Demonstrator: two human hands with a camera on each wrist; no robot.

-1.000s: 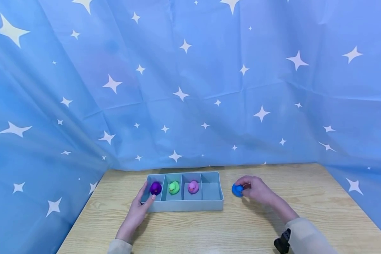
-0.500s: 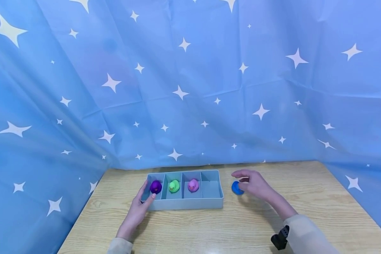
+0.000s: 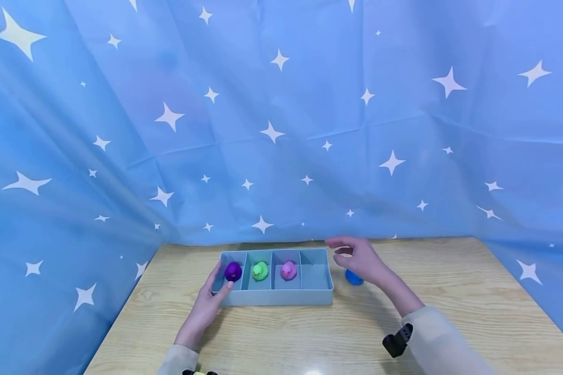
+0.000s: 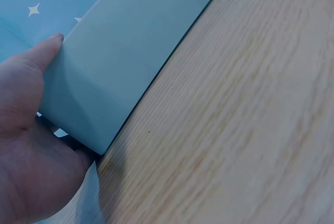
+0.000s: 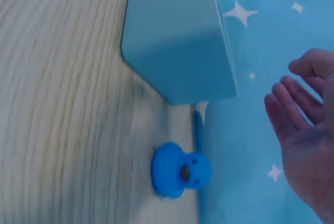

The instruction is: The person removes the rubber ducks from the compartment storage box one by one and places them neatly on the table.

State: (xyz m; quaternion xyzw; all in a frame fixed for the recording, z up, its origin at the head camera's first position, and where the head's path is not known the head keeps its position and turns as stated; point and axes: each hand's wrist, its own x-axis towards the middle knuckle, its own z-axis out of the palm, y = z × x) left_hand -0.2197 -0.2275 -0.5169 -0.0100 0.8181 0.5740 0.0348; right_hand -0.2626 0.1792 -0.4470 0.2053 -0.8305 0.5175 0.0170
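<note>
A grey-blue tray (image 3: 277, 298) with four compartments stands on the table. From the left it holds a purple duck (image 3: 233, 271), a green duck (image 3: 260, 271) and a pink duck (image 3: 288, 270); the rightmost compartment is bare. My left hand (image 3: 204, 308) grips the tray's left end, thumb on the near side, as the left wrist view also shows (image 4: 31, 130). Above the tray's right end my right hand (image 3: 363, 259) hovers with fingers loosely bent, holding nothing. Just right of the tray, a blue duck (image 3: 354, 278) rests on the table, partly under that hand; the right wrist view shows the duck whole (image 5: 177, 171).
A wooden table (image 3: 281, 338) lies under everything. Behind and at both sides hangs a blue cloth (image 3: 281, 198) with white stars, its lower edge along the table's back. A black device (image 3: 397, 340) sits at the right wrist.
My right hand has let go of the blue duck and moved up and left toward the tray's right end. The duck stays on the table. My left hand keeps its grip on the tray.
</note>
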